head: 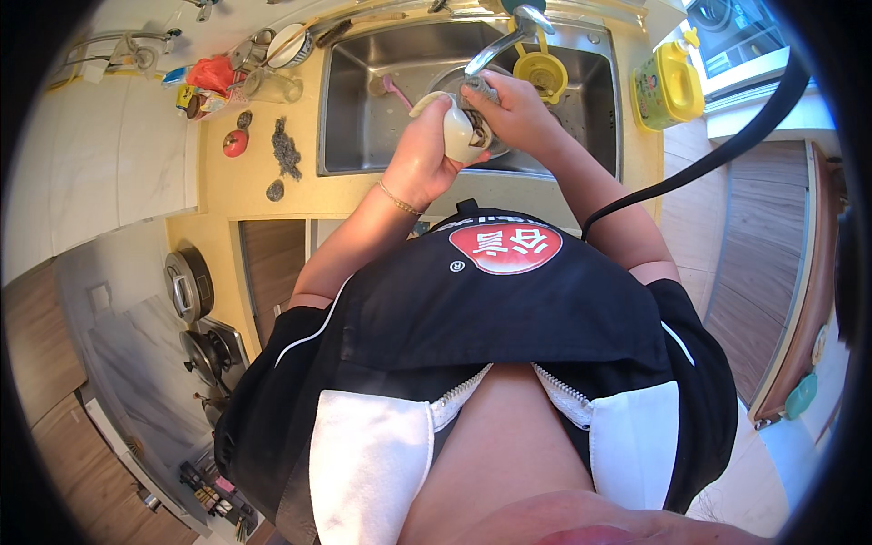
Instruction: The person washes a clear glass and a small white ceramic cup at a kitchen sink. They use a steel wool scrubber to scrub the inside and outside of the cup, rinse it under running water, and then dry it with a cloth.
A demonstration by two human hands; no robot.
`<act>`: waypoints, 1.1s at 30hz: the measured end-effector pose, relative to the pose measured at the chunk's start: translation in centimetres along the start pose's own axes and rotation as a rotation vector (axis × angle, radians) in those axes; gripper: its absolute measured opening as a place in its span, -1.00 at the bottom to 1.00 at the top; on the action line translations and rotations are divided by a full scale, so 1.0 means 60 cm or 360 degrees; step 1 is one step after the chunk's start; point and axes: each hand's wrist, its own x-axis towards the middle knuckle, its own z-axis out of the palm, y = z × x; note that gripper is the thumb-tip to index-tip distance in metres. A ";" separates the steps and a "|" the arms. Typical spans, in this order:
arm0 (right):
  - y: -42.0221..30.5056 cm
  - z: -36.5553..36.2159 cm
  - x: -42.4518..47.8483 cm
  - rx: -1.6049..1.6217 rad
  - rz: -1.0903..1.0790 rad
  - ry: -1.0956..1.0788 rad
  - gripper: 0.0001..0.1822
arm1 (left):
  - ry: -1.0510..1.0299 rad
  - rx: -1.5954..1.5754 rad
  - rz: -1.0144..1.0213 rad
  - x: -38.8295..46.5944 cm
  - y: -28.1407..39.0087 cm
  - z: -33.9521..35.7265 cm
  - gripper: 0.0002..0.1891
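Observation:
Over the sink, my left hand (424, 153) holds a white ceramic cup (460, 134) tilted on its side, with dark brown markings showing near its mouth. My right hand (523, 112) pinches a grey scouring pad (481, 90) just above the cup, close below the tip of the chrome faucet (502, 49). Whether the pad touches the cup is hard to tell. Behind both hands, a round metal basin or lid (446, 80) is partly hidden in the stainless steel sink (354, 153).
A yellow strainer (543, 73) hangs at the sink's back right. A pink-handled brush (395, 88) lies inside. Steel wool (285, 148) and a red-topped scrubber (235, 143) rest on the left counter, near a glass jar (272, 86). A yellow detergent jug (667, 85) stands right.

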 end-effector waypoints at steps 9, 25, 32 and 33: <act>0.014 -0.001 0.001 0.0214 -0.0075 -0.0031 -0.75 | -0.0032 -0.0143 -0.0170 0.019 0.001 -0.027 -0.67; 0.023 -0.045 -0.011 0.1334 0.0663 -0.0125 -0.71 | -0.0090 -0.0578 -0.0327 0.026 0.017 -0.044 -0.57; 0.014 -0.050 -0.012 0.1504 0.0637 0.0077 -0.72 | -0.0364 -0.0653 -0.0428 0.041 0.021 -0.035 -0.57; 0.014 -0.056 -0.013 0.1456 0.0644 0.0167 -0.72 | -0.0272 -0.0626 -0.0433 0.042 0.022 -0.025 -0.57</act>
